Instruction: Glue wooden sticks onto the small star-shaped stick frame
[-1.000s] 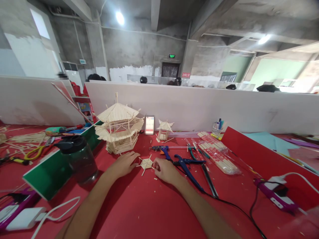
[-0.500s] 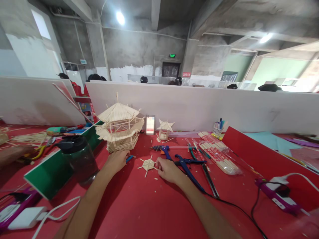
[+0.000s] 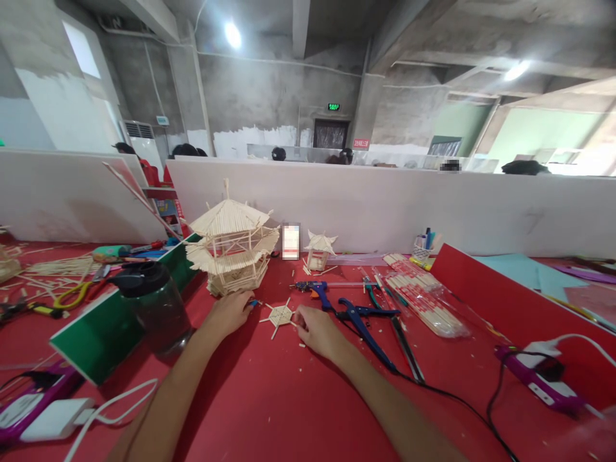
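Note:
A small hexagonal stick frame [image 3: 280,315] with spokes poking out lies flat on the red table. My right hand [image 3: 315,328] is closed at its right side, with the fingertips pinching the end of a spoke. To the left of the frame, the fingers of my left hand [image 3: 231,314] are curled over a small blue tool [image 3: 253,302], mostly hidden under them. Just behind that hand stands a large two-roofed stick pavilion [image 3: 231,247]. A smaller stick pavilion [image 3: 318,250] sits farther back.
A glue gun [image 3: 315,290], a blue cutter [image 3: 360,324] and bagged sticks [image 3: 423,298] lie to the right. On the left, a dark water bottle [image 3: 151,311] stands by a green divider [image 3: 96,340]. A white partition [image 3: 366,205] runs along the back.
The hexagonal frame and my right hand have shifted slightly left. My left fingers now cover more of the blue tool. Another person's hand at the far left has gone out of view.

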Motion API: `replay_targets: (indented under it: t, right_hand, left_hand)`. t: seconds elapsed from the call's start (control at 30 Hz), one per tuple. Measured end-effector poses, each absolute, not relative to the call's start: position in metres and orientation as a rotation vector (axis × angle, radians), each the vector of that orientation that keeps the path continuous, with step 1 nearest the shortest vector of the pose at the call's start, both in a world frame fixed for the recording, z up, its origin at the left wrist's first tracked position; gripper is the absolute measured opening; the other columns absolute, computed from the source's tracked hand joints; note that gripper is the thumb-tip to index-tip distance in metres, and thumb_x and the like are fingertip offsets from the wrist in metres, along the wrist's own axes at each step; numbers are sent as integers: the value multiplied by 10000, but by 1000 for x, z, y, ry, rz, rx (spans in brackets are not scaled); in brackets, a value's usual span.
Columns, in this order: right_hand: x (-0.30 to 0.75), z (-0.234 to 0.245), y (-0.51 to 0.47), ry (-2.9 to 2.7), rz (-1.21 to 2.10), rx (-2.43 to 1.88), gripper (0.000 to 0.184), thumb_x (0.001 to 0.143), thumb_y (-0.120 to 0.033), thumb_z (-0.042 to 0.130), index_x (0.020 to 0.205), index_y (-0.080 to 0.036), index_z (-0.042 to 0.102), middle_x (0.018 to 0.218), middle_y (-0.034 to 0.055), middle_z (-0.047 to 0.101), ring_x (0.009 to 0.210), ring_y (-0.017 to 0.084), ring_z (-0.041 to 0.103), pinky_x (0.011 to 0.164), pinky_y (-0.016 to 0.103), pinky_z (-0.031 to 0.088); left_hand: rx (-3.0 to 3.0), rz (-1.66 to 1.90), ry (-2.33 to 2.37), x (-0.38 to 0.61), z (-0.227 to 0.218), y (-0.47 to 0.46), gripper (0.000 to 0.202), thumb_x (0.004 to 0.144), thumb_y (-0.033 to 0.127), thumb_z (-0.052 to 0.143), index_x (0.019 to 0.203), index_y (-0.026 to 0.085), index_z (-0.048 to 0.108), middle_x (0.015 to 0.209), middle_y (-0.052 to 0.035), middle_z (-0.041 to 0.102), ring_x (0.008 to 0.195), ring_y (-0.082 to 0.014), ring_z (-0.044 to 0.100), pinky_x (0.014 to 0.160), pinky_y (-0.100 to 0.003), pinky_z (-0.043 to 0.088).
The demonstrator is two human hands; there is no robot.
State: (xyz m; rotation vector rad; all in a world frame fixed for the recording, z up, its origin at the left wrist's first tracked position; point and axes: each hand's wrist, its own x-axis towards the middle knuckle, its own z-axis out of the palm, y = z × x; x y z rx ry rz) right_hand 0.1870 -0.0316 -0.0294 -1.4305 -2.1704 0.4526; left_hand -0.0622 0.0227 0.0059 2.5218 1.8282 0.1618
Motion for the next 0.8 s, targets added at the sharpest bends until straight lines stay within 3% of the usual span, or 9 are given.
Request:
replay_targets:
  t: [0.2, 0.3, 0.5, 0.8]
  right_hand:
    - [193, -22, -34, -2144, 465, -1427, 35, 841, -175, 610, 873, -188, 606, 790, 15, 667, 699, 139, 582, 622, 228, 334]
    - [197, -18, -34, -2120, 457, -1425, 91, 883, -267, 615, 849, -183, 603, 808, 24, 671, 720, 145, 584, 626, 232, 332]
    - [199, -16, -35, -2153, 497, -1437, 81, 909, -190, 551, 855, -181, 609, 812, 19, 670, 734, 138, 573, 639, 228, 306]
    - [198, -15, -36, -2256, 361, -1458, 253, 983, -279, 478, 829, -171, 647, 845, 51, 692, 777, 154, 591, 663, 250, 299]
  left_hand:
    - [2521, 137, 1815, -58, 5, 21, 246, 896, 199, 527, 1117, 228, 630, 1189, -109, 667, 1111, -274, 614, 850, -348, 469]
    - [2525, 173, 1797, -58, 4, 22, 236, 902, 174, 503, 1084, 223, 646, 1142, -110, 685, 1079, -265, 627, 836, -334, 460]
    - [2481, 174, 1743, -63, 5, 27, 290, 853, 77, 465, 975, 220, 686, 1041, -78, 718, 954, -232, 664, 754, -287, 454]
    - [2317, 186, 2113, -80, 23, 28, 435, 805, 27, 460, 1135, 234, 653, 1153, -118, 699, 1061, -289, 655, 843, -361, 499]
